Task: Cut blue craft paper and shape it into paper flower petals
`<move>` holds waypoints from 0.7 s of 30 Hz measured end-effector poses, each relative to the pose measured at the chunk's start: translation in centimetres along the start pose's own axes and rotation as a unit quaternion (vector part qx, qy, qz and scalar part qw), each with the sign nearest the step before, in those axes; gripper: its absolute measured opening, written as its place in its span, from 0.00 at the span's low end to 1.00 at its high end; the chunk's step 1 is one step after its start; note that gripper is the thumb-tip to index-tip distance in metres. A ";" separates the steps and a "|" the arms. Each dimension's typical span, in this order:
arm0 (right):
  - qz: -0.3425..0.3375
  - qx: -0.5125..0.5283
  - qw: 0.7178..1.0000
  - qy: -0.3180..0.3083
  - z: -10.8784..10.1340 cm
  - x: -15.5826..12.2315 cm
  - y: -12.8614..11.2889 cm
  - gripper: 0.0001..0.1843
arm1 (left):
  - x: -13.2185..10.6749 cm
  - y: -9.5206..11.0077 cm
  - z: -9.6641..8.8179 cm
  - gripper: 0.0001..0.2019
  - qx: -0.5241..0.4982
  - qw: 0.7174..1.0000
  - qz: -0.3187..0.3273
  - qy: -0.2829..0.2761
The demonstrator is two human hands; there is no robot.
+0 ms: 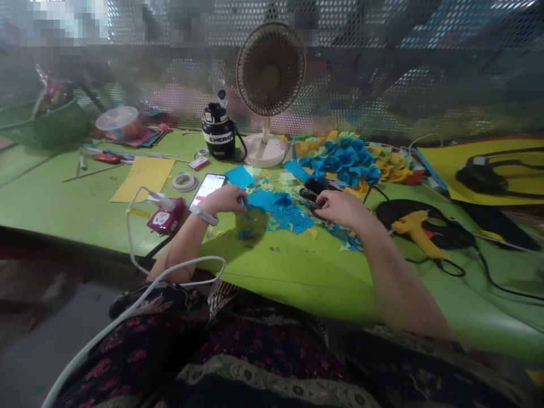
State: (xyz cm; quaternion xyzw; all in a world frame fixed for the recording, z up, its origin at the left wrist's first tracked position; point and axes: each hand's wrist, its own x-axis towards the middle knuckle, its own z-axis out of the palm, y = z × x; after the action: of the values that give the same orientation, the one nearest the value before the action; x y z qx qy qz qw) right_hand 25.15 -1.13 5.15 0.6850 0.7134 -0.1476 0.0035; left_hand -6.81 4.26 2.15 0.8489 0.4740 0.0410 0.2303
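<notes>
My left hand [225,200] rests on the green table [85,209], fingers pinched on a small blue paper piece [243,203] at the edge of a heap of blue paper scraps [283,212]. My right hand [342,208] lies to the right of the heap, fingers curled around the black handles of scissors [317,190]. Behind the scissors sits a cluster of blue and yellow folded paper flowers [346,158]. A phone [208,188] with a lit screen lies just behind my left hand.
A desk fan [270,90] and a black jug [219,133] stand at the back. A yellow glue gun [416,229] with black cables lies to the right. Yellow paper [142,177], tape rolls [185,182] and a pink power strip [166,218] with a white cable are on the left.
</notes>
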 end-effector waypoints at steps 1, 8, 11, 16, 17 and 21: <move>0.005 -0.006 1.000 -0.005 0.0 0.0 -0.1 0.13 | 0.1 0.1 0.1 0.10 0.025 1.000 -0.003 0.010; 0.021 -0.064 0.997 -0.040 0.3 0.4 0.2 0.15 | 0.3 1.1 1.2 0.10 0.074 0.997 -0.034 0.017; 0.020 -0.082 0.995 -0.052 0.5 0.6 0.3 0.18 | 0.5 0.8 1.2 0.11 0.058 0.998 -0.032 0.019; 0.005 -0.130 0.991 -0.037 0.8 0.8 0.6 0.21 | 0.5 0.3 0.8 0.10 0.000 0.998 -0.014 0.055; 0.003 -0.137 0.990 -0.033 0.8 0.9 0.7 0.22 | 0.4 0.3 0.7 0.10 -0.020 0.998 -0.008 0.060; 0.006 -0.126 0.991 -0.046 0.8 1.0 0.8 0.23 | 0.1 0.5 0.4 0.12 -0.087 0.994 0.003 0.071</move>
State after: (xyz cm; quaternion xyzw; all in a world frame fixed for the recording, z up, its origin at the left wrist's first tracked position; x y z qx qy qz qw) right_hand 25.71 -0.35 4.02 0.6760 0.7213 -0.0879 0.1230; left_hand -6.22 4.00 1.94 0.8222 0.4811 0.1425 0.2689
